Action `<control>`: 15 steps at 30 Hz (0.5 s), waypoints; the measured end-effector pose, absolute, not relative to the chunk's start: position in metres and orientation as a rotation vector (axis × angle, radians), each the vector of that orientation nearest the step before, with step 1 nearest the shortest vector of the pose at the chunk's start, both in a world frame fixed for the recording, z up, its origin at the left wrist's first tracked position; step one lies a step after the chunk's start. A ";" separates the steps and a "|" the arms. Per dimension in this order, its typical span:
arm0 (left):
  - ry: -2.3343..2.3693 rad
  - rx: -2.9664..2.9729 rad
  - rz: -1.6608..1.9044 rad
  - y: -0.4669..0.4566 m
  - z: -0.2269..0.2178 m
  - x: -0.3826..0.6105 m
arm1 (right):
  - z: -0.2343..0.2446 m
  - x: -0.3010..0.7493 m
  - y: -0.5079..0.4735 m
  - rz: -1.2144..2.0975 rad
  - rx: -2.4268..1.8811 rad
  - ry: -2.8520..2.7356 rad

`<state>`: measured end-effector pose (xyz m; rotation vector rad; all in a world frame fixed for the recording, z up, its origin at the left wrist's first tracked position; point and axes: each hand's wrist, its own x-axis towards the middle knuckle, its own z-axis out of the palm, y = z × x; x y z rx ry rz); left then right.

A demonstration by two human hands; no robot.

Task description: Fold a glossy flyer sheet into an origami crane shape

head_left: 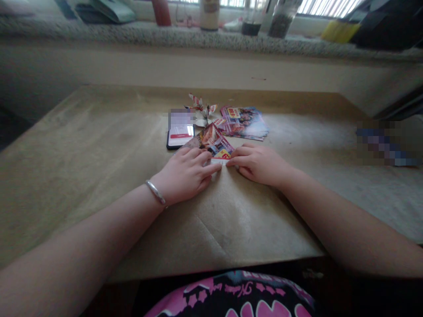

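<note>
A colourful printed sheet of paper [211, 140], folded to a triangle with its point away from me, lies flat on the table. Its near edge shows a white strip and a yellow patch. My left hand [185, 171], with a silver bangle at the wrist, holds the left part of that edge, its index finger stretched along it. From the right, my right hand [259, 163] grips the other end, fingers bent and close together. The fingertips of both hands almost meet at the middle of the edge. Parts of the paper's lower corners are hidden under my fingers.
Just beyond the paper are a phone [178, 136], folded paper shapes [203, 112] and a fanned stack of printed sheets [246, 122]. A blurred item [380, 147] lies at the table's right. Jars [282, 17] and other things stand on the stone windowsill [185, 37].
</note>
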<state>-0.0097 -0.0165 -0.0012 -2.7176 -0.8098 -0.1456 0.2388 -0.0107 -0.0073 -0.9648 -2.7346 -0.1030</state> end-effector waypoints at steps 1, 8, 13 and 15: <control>-0.805 -2.724 -0.144 -0.016 -0.001 -0.010 | -0.007 0.239 -0.011 -0.103 -0.968 -2.737; -0.793 -2.766 -0.122 -0.015 0.000 -0.014 | -0.008 0.239 -0.011 -0.103 -0.965 -2.722; -0.773 -2.777 -0.133 -0.014 0.001 -0.017 | -0.007 0.239 -0.011 -0.101 -0.962 -2.726; -0.774 -2.788 -0.117 -0.014 0.002 -0.019 | -0.006 0.239 -0.011 -0.101 -0.965 -2.729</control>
